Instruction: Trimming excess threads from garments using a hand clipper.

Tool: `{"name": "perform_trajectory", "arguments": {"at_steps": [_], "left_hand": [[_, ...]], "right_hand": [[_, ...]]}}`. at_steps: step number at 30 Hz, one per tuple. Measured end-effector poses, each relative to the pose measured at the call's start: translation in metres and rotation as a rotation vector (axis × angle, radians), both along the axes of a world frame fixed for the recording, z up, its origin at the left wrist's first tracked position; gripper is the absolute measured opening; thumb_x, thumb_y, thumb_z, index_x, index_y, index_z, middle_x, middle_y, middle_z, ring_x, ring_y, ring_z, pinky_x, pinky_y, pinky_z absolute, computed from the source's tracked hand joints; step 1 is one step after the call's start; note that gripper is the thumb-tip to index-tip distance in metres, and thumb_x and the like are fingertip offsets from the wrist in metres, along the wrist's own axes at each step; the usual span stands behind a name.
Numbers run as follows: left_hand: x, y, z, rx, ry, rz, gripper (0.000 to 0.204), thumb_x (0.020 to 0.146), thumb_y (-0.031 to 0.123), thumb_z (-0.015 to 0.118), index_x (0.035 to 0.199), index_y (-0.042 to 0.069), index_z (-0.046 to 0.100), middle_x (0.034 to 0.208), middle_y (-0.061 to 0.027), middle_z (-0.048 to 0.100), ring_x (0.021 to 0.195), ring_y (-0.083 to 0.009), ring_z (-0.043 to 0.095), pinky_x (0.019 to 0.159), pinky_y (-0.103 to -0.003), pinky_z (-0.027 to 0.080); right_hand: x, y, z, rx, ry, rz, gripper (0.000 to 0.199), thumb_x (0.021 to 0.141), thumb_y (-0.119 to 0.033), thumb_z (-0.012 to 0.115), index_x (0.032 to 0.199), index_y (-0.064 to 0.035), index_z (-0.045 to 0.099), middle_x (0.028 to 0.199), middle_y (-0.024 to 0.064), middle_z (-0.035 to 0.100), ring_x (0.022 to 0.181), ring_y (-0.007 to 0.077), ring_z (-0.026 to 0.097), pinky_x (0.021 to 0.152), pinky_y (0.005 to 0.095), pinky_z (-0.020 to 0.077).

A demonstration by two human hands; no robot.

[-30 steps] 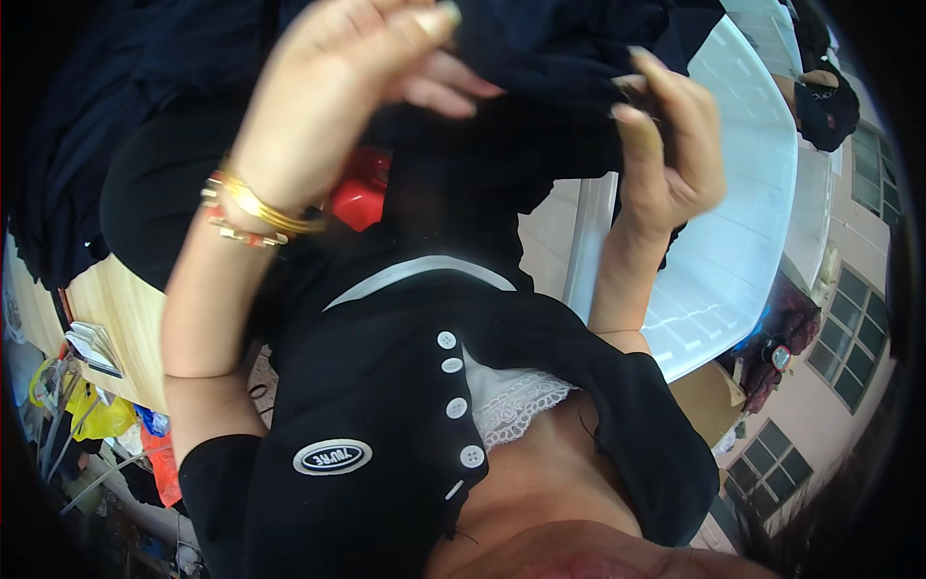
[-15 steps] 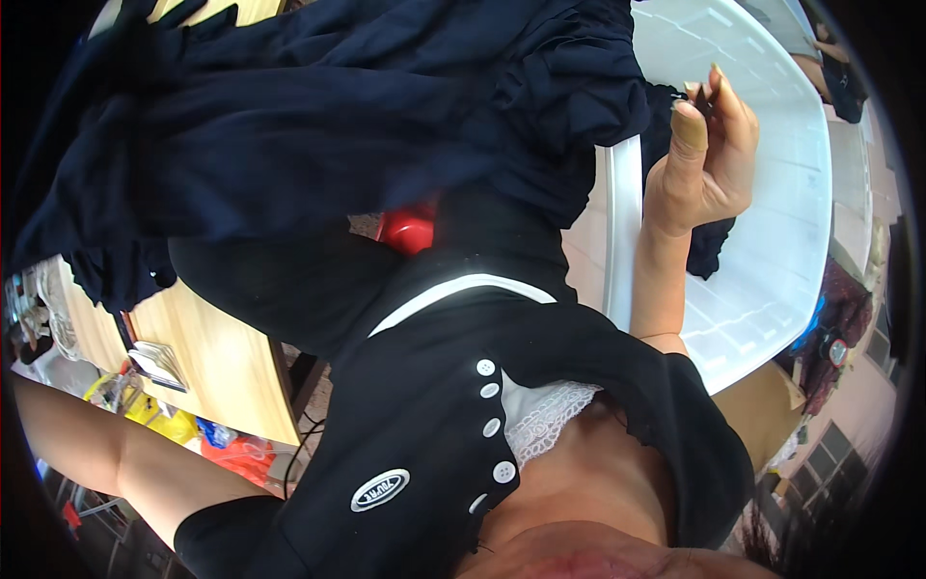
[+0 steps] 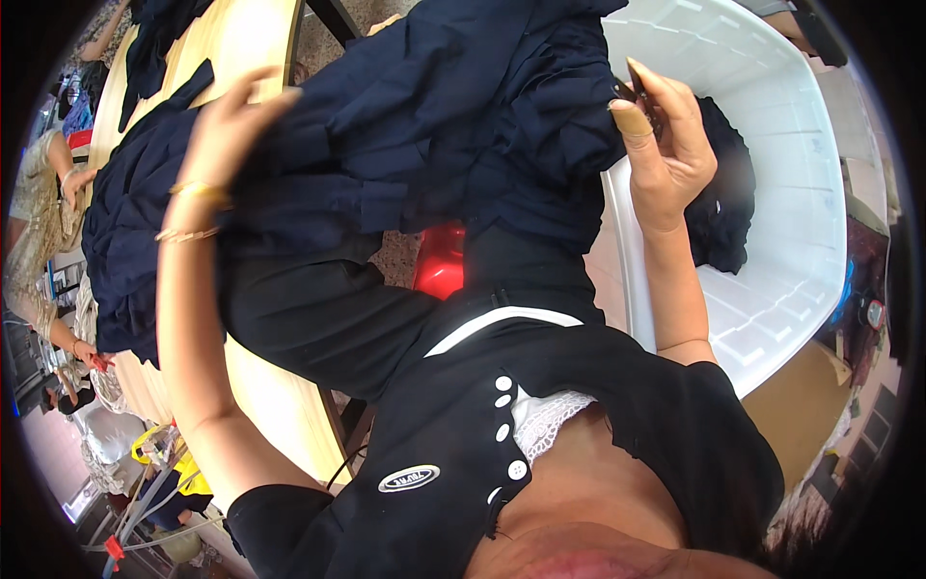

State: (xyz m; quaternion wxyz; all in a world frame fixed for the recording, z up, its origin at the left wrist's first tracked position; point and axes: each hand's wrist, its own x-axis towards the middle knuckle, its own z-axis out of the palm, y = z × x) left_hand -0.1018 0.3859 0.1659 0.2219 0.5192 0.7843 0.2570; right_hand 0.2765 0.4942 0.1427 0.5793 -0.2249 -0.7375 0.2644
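A large dark navy garment (image 3: 386,125) lies in folds across my lap and over the table edge. Above its left part is my left hand (image 3: 231,130), blurred by movement, with fingers apart and no object visible in them. My right hand (image 3: 675,159) is closed around a small dark pair of thread snips (image 3: 632,89), their tips pointing up and left beside the garment's right edge. Part of the snips is hidden by my fingers. Another dark cloth piece (image 3: 723,193) lies in the white plastic bin (image 3: 786,241) at my right.
A light wood table (image 3: 260,386) runs along my left, with more dark cloth (image 3: 159,48) at its far end. Something glossy and red (image 3: 441,261) shows between my legs. Beyond the table, at far left, another person's arm (image 3: 68,174) is visible.
My left hand has come into view over the garment, and the cloth has shifted and gathered. My right hand has moved slightly left and down with the snips.
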Motion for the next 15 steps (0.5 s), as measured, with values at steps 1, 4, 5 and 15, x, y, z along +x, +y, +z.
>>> {"name": "perform_trajectory", "arguments": {"at_steps": [1,4,5,15], "left_hand": [[0.028,0.002,-0.01,0.065,0.08,-0.168,0.062,0.078,0.037,0.072,0.125,0.002,0.053,0.122,-0.0188,0.057,0.114,-0.0259,0.055,0.099,-0.034,0.041],[0.076,0.025,-0.054,0.064,0.539,-0.456,0.062,0.077,0.025,0.073,0.131,0.006,0.047,0.128,-0.0172,0.052,0.117,-0.033,0.052,0.099,-0.037,0.042],[0.083,0.033,-0.055,-0.025,0.545,-0.48,0.055,0.078,0.021,0.071,0.126,0.006,0.052,0.122,-0.0164,0.056,0.111,-0.0333,0.055,0.095,-0.037,0.044],[-0.059,0.066,0.082,0.298,-1.448,-0.45,0.031,0.093,0.007,0.05,0.122,-0.003,0.055,0.122,-0.0139,0.06,0.112,-0.024,0.058,0.102,-0.037,0.042]], "right_hand": [[-0.005,0.0,0.002,0.006,0.016,0.019,0.032,0.075,-0.009,0.078,0.105,-0.0031,0.069,0.086,-0.0005,0.059,0.068,0.0027,0.047,0.057,0.0145,0.0349],[-0.006,0.003,0.0,-0.027,0.0,0.03,0.032,0.076,-0.011,0.078,0.106,-0.003,0.069,0.084,-0.0009,0.059,0.067,0.0026,0.047,0.057,0.0146,0.0353],[-0.006,0.004,-0.001,-0.027,0.001,0.025,0.032,0.076,-0.011,0.078,0.106,-0.003,0.069,0.084,-0.0009,0.059,0.067,0.0026,0.047,0.057,0.0146,0.0353],[-0.02,0.007,-0.002,-0.453,-0.079,0.306,0.058,0.079,-0.008,0.074,0.131,-0.0009,0.05,0.079,-0.003,0.05,0.07,0.003,0.046,0.065,0.0154,0.0369]]}}
